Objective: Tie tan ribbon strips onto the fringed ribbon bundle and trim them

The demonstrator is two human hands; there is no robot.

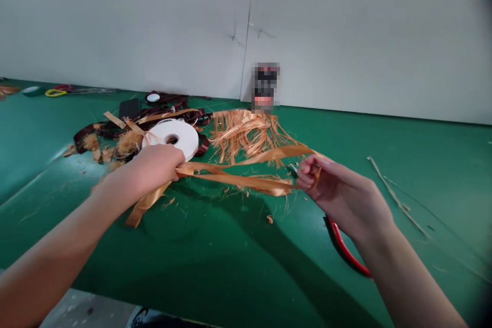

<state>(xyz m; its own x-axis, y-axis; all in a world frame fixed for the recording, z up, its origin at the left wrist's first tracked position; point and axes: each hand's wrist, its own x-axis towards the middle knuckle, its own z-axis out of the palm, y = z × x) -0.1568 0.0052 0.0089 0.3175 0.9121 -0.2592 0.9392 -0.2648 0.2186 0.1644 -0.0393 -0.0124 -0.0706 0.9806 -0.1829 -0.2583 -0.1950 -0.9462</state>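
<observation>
Green worktop (49,200) runs along an off-white panelled wall (346,25). Far left, at the back edge: yellow-handled scissors (56,93), lying flat. Next, a loose heap of dark maroon strips (92,136) mixed with tan shreds, with a flat black rectangular object (128,108) and a small white disc (152,97) at its rear. A white ribbon spool (175,136) rests tilted on the heap's front right side. The left hand (151,169) sits just in front of the spool, fingers closed around a glossy orange ribbon (238,177); one tail drops to the worktop at lower left. The ribbon spans to the right hand (338,197), passing before a mound of frayed orange fibres (246,136). A pixelated upright object (265,87) stands against the wall; type cannot be read. Right-hand fingers are curled, gripping the ribbon and red-handled pliers (344,248), whose steel tip (292,168) projects beyond them. Far right: a thin dry strand (395,200) lies on the worktop.
</observation>
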